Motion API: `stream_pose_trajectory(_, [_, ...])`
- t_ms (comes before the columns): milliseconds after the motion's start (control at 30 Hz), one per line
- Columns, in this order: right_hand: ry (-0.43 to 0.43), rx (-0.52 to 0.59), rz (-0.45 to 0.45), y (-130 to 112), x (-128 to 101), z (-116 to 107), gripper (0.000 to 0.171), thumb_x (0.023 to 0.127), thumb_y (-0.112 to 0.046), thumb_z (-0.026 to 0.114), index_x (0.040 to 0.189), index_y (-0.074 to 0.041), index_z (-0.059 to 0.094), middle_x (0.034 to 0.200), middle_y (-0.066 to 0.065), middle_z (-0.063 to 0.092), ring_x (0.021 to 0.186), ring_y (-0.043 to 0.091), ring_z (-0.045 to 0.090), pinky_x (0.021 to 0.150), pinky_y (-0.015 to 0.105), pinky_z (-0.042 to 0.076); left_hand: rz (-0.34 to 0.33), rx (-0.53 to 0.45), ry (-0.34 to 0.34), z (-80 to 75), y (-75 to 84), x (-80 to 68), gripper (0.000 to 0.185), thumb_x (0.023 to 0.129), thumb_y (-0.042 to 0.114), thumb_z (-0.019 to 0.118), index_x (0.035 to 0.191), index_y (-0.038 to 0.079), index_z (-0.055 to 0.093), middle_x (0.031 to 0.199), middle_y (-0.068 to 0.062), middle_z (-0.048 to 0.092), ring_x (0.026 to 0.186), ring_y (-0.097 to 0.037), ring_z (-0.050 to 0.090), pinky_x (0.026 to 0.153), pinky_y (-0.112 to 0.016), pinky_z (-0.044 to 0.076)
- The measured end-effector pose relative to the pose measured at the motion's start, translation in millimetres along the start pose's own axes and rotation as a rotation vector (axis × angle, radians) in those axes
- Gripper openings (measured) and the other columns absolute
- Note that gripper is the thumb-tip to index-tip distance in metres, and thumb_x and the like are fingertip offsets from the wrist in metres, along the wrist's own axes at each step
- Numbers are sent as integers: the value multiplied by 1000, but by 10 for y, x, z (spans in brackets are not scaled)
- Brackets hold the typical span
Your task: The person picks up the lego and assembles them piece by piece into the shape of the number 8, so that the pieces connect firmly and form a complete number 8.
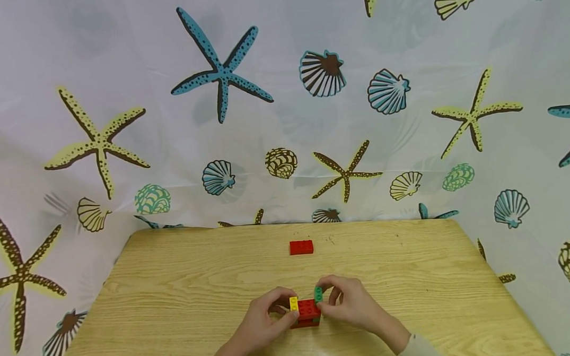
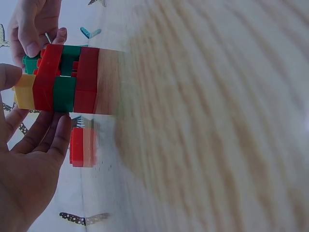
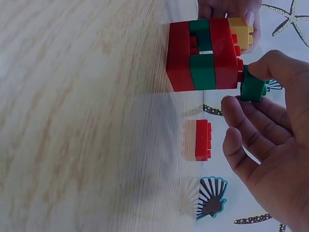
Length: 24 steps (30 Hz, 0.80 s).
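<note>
A small stack of toy building bricks stands on the table, with a red brick (image 1: 307, 307) on top, green bricks (image 3: 202, 71) in the middle layer and a red brick (image 2: 85, 92) at the bottom. On the stack's left end sits a yellow brick (image 1: 293, 304), which my left hand (image 1: 264, 319) pinches between the thumb in front and fingers behind. At the opposite end, my right hand (image 1: 348, 302) pinches a small green brick (image 1: 318, 294) by the studs. In the right wrist view this green brick (image 3: 252, 87) is tilted slightly against the top red brick.
Farther back on the wooden table (image 1: 199, 288) lies a loose red brick (image 1: 301, 247), studs up. A pale cloth (image 1: 282, 119) printed with starfish and shells hangs behind the table and along both sides.
</note>
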State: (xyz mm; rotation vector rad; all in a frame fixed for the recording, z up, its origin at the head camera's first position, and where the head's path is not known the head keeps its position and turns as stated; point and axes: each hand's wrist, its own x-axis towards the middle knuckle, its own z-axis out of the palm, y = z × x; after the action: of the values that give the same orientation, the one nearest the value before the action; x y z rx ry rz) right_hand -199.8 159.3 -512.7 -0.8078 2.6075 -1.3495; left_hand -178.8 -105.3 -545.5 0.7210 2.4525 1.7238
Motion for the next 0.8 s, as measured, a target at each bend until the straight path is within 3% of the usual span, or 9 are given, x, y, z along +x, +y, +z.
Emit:
stream_pose_trajectory(333, [-31, 19, -15, -34, -15, 5, 32, 94, -16, 78, 123, -6, 71, 93, 7, 74, 70, 4, 62, 55, 22, 50, 8, 3, 4, -1, -3, -3, 33, 102, 25, 72, 127, 4, 67, 114, -8, 74, 102, -13, 70, 85, -27, 61])
stream_pose_trajectory(800, [-58, 32, -47, -30, -23, 21, 31, 94, -17, 78, 123, -7, 72, 111, 6, 75, 72, 1, 63, 55, 21, 50, 12, 18, 20, 8, -2, -3, 32, 101, 24, 73, 126, 5, 68, 113, -7, 75, 101, -14, 70, 84, -27, 61])
